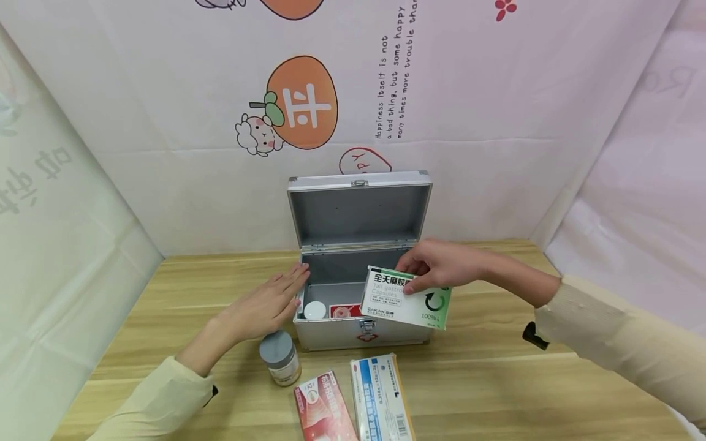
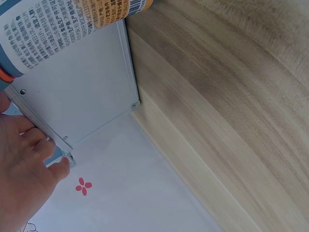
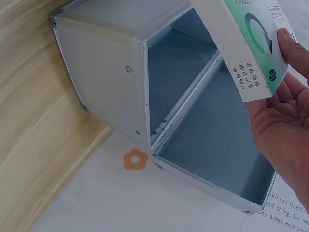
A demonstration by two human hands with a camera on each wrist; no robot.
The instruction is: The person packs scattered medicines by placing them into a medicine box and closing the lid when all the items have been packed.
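Observation:
My right hand (image 1: 436, 263) pinches a green-and-white capsule box (image 1: 397, 300), thumb on its printed face, above the front right of an open silver metal case (image 1: 358, 337). In the right wrist view the box's end panel faces the camera, overlapping the case's inside. My left hand (image 1: 270, 303) rests on the case's left rim, its fingertips right at the edge. The left wrist view shows those fingers (image 2: 36, 140) along the rim. Inside the case lie a white round lid (image 1: 315, 310) and a red box (image 1: 344, 311); the capsule box partly hides the interior.
A grey-lidded jar (image 1: 281, 361) stands by the case's front left corner, just below my left hand. Before the case lie a red box (image 1: 325, 407) and a blue-and-white box (image 1: 380, 398). The case's raised lid (image 1: 361, 211) leans toward the printed cloth (image 1: 469, 171).

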